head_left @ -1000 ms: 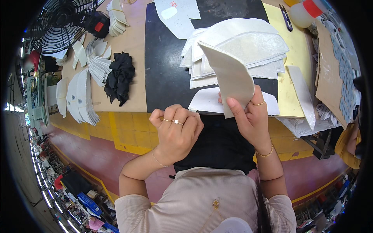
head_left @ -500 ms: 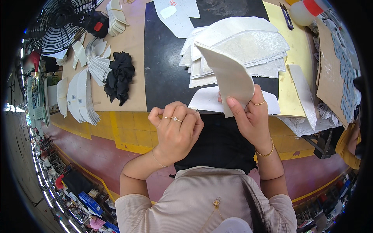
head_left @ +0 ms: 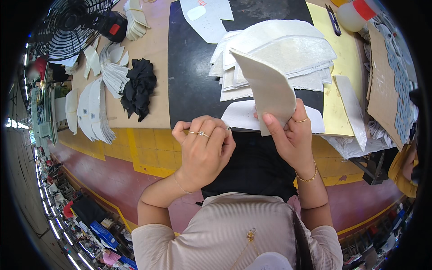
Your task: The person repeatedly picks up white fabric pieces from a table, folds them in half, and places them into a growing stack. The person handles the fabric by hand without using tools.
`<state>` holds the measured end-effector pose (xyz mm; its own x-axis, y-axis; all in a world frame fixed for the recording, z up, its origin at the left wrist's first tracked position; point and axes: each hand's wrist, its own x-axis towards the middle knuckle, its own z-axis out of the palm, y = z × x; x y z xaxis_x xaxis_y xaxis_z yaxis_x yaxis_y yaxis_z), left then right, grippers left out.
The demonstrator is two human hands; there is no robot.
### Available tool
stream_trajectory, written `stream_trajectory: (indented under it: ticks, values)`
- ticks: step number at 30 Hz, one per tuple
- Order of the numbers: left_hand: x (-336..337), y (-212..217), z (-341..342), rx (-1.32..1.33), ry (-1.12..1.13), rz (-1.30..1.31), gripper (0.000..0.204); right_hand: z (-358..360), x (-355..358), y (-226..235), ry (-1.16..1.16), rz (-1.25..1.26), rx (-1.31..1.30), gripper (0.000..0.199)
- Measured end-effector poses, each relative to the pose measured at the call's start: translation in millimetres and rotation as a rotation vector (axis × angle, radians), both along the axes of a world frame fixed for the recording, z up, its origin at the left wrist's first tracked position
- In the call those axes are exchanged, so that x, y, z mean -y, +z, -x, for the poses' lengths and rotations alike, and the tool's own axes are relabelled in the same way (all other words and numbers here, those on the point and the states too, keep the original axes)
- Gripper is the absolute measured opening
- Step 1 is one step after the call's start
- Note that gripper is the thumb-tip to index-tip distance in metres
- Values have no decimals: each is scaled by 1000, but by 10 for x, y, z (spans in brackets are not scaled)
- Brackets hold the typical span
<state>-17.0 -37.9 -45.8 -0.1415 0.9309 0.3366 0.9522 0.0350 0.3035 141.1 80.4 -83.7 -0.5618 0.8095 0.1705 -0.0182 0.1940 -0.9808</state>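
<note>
My right hand pinches the lower end of a curved cream fabric panel between thumb and fingers, holding it tilted up over the table's near edge. My left hand is closed with its fingers curled, apart from the panel and just off the table edge. A tiny dark bit shows at its fingertips, too small to name. Behind the held panel lies a fanned stack of similar cream panels on a black mat. A flat white template-like piece lies at the near edge, partly covered by the held panel.
At the left are a black fan, bundles of cream pieces and a crumpled black cloth. Thread snips, a bottle with a red band and a cardboard sheet stand at the right. A cut white sheet lies at the back.
Almost nothing differs. The whole view has shifted very slightly; both hands keep their grips, and the cream panel stays in my right hand.
</note>
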Motion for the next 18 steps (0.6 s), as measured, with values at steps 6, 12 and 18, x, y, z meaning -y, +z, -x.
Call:
stream_trajectory:
  ticks: [6, 12, 18]
  values:
    - [117, 136, 20, 150, -14, 50, 28, 1, -8, 24, 8, 1, 6, 29]
    - [303, -167, 186, 89, -178, -113, 27, 3, 1, 43, 3, -6, -1, 28]
    - [296, -232, 149, 64, -217, -7, 28, -50, -18, 147, 114, 87, 129, 23]
